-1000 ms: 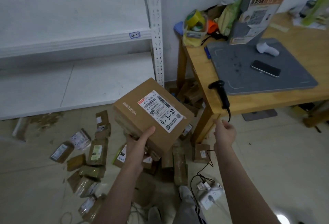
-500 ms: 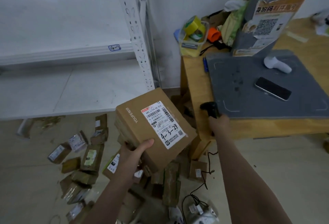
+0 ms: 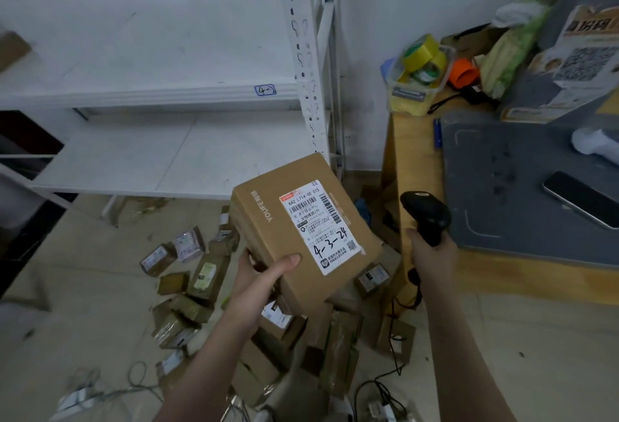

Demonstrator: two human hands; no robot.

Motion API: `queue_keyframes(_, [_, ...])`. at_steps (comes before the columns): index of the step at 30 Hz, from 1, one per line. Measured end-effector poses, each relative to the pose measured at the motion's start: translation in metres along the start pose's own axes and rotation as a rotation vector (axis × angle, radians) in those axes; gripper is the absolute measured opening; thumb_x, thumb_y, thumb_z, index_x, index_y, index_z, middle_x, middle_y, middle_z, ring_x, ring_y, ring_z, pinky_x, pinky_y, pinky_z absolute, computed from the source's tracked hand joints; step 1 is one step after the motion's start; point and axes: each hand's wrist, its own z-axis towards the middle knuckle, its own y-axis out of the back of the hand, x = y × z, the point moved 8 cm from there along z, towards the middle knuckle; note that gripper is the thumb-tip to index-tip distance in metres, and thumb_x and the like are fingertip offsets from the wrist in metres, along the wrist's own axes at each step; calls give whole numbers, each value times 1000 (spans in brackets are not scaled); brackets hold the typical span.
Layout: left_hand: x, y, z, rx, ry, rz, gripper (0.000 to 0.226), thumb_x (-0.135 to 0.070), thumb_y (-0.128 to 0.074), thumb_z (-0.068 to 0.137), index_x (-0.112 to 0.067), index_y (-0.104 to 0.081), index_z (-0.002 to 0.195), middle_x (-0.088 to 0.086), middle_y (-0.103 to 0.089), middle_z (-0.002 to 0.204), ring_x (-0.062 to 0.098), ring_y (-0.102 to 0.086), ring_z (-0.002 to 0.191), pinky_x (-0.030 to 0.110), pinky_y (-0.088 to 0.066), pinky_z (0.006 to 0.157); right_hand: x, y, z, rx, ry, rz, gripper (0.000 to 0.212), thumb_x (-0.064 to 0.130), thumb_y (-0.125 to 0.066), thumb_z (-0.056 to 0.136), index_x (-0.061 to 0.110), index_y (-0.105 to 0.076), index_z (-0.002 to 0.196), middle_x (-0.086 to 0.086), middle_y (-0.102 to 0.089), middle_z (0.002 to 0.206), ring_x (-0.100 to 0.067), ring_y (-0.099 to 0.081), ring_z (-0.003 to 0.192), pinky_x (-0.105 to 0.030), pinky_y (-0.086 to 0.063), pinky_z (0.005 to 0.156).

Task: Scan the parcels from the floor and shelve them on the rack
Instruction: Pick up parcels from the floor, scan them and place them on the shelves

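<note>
A second ago the scanner lay at the front left corner of the table with our right hand below it. Now our right hand is curled round the handle of the scanner and holds it up just beside that corner of the table. We judge the scan is about to happen, with shelving to follow.

Our left hand has kept its hold on the box, thumb on the top face and fingers underneath. It sits in the air above the parcels scattered on the floor, in front of the rack.

The box is plain brown cardboard, tilted, and undamaged as far as we can see. Its white label faces up, with barcodes and "4-3-24" handwritten on it. The rack's nearest tag reads "4-2".
</note>
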Motion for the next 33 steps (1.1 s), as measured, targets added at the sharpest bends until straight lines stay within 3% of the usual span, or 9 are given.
queue_keyframes(3, [-4,1,0,9,-44,14,113,-43,-97,52,-34,-31,143,-7,-62,122,20,-61,114,44,-49,98,36,-3,-64,151,100,75,19,18,-70,90,22,-61,73,5,-55,62,-13,-53,63,-29,-43,64])
queue_keyframes(6, [-13,1,-1,20,-82,46,119,-46,-97,45,-39,-27,141,-13,-60,118,17,-61,111,39,-51,91,62,-17,-117,354,200,22,19,17,-70,90,15,-62,73,8,-55,56,-6,-53,56,-14,-42,54])
queue_keyframes(9, [-23,1,0,16,-137,65,123,-50,-93,40,-39,-27,143,-9,-60,125,17,-61,114,44,-53,95,73,-33,-141,449,273,-15,16,17,-71,89,13,-64,75,9,-55,57,-6,-55,58,-19,-42,56])
queue_keyframes(14, [-34,-2,-3,22,-221,144,97,-20,-91,69,-39,-22,135,-26,-49,109,-5,-53,98,21,-47,80,79,-45,-150,423,315,-21,12,22,-72,88,15,-62,87,15,-55,63,-6,-55,64,-21,-40,62])
queue_keyframes(17, [-35,0,-7,28,-237,182,125,-38,-96,55,-31,-18,153,-27,-45,111,8,-50,113,36,-46,100,79,-46,-154,426,344,-36,13,21,-72,88,16,-60,89,19,-54,61,-4,-53,63,-14,-40,58])
queue_keyframes(19, [-35,3,-9,21,-239,188,128,-34,-97,58,-27,-16,157,-23,-45,115,10,-44,119,41,-42,106,78,-46,-155,424,351,-38,14,22,-72,88,16,-59,91,18,-54,64,-5,-54,65,-15,-41,60])
queue_keyframes(25, [-36,9,-14,16,-259,179,112,-18,-88,73,-25,-15,156,-30,-41,108,-4,-47,97,25,-41,87,75,-44,-163,425,355,-44,14,19,-71,89,14,-59,83,17,-53,55,-1,-53,55,-12,-40,52])
queue_keyframes(29, [-33,10,-21,35,-261,165,114,-19,-88,73,-26,-12,157,-16,-41,126,8,-42,119,32,-39,94,73,-45,-170,423,344,-40,10,22,-73,87,17,-63,87,18,-57,60,0,-56,61,-12,-43,55])
queue_keyframes(33, [-32,10,-25,48,-278,149,113,-18,-87,74,-26,-11,157,-14,-39,129,7,-40,119,32,-39,95,69,-43,-175,408,325,-52,11,23,-73,87,18,-68,96,8,-64,70,-4,-61,66,-17,-43,60])
